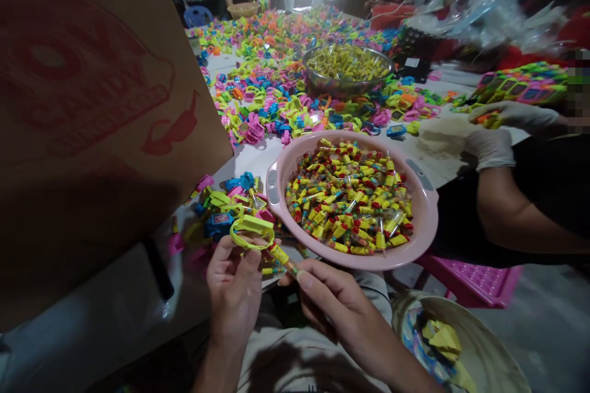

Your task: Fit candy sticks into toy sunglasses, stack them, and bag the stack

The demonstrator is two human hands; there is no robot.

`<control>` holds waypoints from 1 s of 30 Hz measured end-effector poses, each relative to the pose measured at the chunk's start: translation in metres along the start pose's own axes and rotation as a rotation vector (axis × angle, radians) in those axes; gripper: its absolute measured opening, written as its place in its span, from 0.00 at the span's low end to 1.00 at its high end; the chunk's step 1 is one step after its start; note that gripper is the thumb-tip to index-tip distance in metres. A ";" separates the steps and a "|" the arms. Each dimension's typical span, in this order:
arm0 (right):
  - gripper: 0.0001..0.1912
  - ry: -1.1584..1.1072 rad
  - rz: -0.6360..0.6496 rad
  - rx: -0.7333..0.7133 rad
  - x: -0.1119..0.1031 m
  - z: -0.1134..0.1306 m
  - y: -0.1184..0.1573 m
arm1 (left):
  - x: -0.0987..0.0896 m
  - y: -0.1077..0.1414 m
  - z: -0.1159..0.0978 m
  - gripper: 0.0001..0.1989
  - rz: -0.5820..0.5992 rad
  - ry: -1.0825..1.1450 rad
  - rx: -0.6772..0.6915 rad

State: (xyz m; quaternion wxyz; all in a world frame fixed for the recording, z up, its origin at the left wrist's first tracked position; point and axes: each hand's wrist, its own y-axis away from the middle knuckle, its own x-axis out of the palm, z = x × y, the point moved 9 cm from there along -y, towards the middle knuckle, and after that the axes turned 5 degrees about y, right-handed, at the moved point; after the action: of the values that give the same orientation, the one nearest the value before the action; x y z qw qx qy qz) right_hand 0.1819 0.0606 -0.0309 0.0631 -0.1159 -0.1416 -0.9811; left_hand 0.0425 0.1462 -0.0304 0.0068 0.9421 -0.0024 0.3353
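Evidently you're at the step of bringing two pieces together: your left hand (235,288) pinches a green toy watch (253,225) and your right hand (334,298) grips a yellow-labelled tube (279,253) between your hands. Its long axis slants up and leftward from your right fingertips, yellow end towards the watch; contact is unclear. The watch's long side runs crosswise above your left fingertips. Next probably calls for careful aligning.

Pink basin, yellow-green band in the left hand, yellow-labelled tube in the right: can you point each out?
Pink basin (360,262): head view, on its near rim.
Yellow-green band (253,225): head view, on its rectangular part.
Yellow-labelled tube (279,253): head view, on its label.
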 end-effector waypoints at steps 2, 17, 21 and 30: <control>0.27 0.011 0.006 0.000 0.001 -0.001 0.001 | 0.000 0.002 0.001 0.14 -0.022 -0.003 -0.009; 0.23 0.319 0.022 -0.175 0.003 0.015 0.001 | 0.000 0.016 0.022 0.19 0.086 -0.131 -0.227; 0.15 0.536 -0.070 -0.407 0.002 0.025 0.005 | -0.008 0.013 0.008 0.20 -0.076 -0.157 -0.103; 0.13 0.803 0.058 -0.229 -0.025 -0.016 0.021 | -0.078 -0.030 -0.068 0.23 -0.261 -0.850 0.160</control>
State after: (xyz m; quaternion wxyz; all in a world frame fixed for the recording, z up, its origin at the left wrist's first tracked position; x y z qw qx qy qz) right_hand 0.2058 0.0382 -0.0467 0.1277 0.2654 0.0077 -0.9556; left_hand -0.0602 0.1776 -0.0274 -0.0252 0.9862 0.1396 -0.0857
